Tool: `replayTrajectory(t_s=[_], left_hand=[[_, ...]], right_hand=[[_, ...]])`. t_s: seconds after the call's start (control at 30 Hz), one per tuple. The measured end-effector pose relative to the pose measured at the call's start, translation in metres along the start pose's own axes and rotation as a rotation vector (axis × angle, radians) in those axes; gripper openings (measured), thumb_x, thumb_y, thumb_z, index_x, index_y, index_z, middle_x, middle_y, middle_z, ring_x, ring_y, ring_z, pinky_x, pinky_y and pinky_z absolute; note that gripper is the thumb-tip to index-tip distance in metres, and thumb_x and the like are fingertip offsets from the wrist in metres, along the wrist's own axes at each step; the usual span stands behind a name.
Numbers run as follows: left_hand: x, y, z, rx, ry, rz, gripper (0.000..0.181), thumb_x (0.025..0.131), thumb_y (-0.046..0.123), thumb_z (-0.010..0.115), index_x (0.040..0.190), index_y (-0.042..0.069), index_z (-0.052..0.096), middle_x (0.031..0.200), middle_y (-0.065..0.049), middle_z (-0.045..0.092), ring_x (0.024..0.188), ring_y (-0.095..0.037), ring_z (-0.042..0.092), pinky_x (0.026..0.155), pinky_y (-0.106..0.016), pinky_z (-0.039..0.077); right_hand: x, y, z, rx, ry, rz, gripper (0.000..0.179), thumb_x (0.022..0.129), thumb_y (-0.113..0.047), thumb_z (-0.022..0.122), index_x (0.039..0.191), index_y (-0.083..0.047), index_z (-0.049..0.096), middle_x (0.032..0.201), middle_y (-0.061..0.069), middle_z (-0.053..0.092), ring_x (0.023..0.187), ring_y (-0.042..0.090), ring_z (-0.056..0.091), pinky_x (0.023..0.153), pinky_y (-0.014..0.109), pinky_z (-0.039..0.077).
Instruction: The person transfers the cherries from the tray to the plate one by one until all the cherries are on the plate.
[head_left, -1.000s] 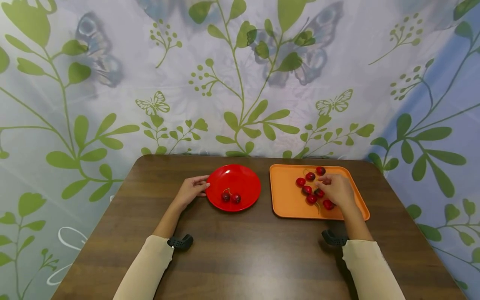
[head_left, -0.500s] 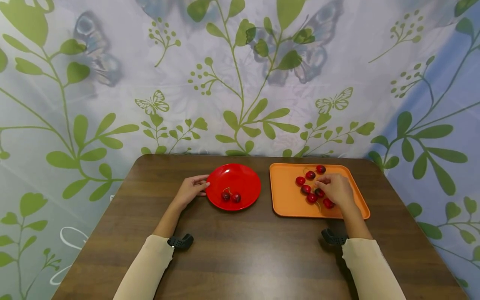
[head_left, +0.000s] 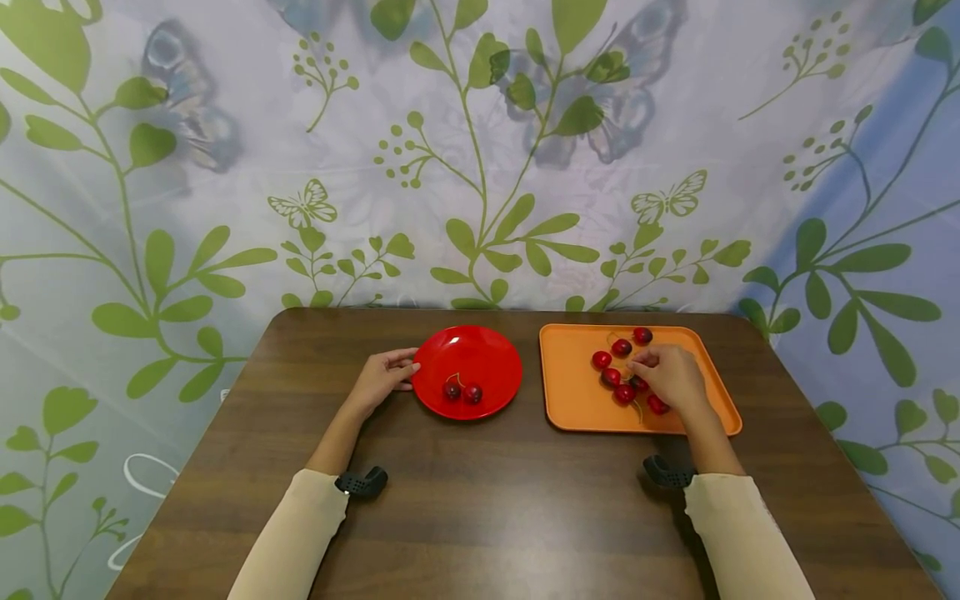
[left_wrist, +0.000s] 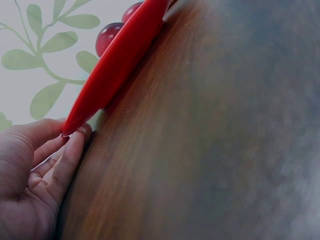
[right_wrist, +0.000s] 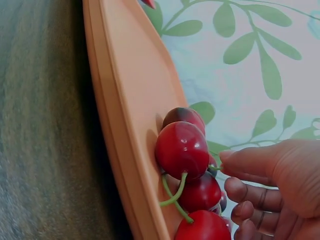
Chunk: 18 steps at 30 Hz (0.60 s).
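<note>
My left hand (head_left: 378, 382) pinches the left rim of a round red plate (head_left: 471, 350), the thumb above and fingers beneath in the left wrist view. Two dark red cherries (head_left: 472, 393) joined by their stems lie on the plate. Over the orange tray (head_left: 573, 404), my right hand (head_left: 672, 379) has thumb and forefinger together. In the right wrist view these fingertips pinch the end of a green cherry stem (right_wrist: 215, 168); the fruit on it is mostly hidden behind a nearer cherry (right_wrist: 182, 150). Several red cherries (head_left: 623, 393) lie in the tray around that hand, some partly covered by it.
Both plate and tray stand near the far edge of a brown wooden table (head_left: 480, 500), with a narrow gap between them. Behind the table hangs a leaf-and-butterfly patterned cloth (head_left: 420, 233). Black bands (head_left: 363, 482) are worn on both wrists.
My right hand has shifted very slightly left over the tray, and a cherry beside its fingertips has moved a little. My left hand stays at the plate's rim.
</note>
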<state>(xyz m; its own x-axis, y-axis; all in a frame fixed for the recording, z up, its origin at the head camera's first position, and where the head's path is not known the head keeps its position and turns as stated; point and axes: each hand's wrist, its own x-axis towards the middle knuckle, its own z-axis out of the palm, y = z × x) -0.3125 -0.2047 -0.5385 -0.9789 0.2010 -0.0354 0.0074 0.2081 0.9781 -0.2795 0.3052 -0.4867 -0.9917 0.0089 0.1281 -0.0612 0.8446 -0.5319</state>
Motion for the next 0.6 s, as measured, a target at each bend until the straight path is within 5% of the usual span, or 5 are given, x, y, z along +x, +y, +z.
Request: replayTrajectory(t_s=[0.37,0.6], left_hand=[[0.001,0.001,-0.002,-0.016,-0.026,-0.029,0.045,0.099,0.010,0.067,0.141,-0.003,0.057,0.108,-0.016,0.071,0.079,-0.013,0.070,0.075,-0.037,0.064],[-0.013,0.031,0.001,-0.029,-0.042,-0.037,0.043,0.098,0.005,0.067,0.139,-0.007,0.057,0.105,-0.016,0.071,0.079,-0.014,0.070,0.077,-0.039,0.063]], right_hand=[[0.000,-0.006,-0.006,0.087,0.026,-0.040,0.017,0.096,-0.019,0.073,0.094,-0.002,0.073,0.083,0.012,0.070,0.065,0.023,0.055,0.052,0.030,0.045],[-0.001,-0.011,-0.009,0.101,0.035,-0.039,0.018,0.096,-0.022,0.073,0.095,-0.004,0.074,0.089,0.013,0.073,0.074,0.026,0.059,0.058,0.033,0.046]])
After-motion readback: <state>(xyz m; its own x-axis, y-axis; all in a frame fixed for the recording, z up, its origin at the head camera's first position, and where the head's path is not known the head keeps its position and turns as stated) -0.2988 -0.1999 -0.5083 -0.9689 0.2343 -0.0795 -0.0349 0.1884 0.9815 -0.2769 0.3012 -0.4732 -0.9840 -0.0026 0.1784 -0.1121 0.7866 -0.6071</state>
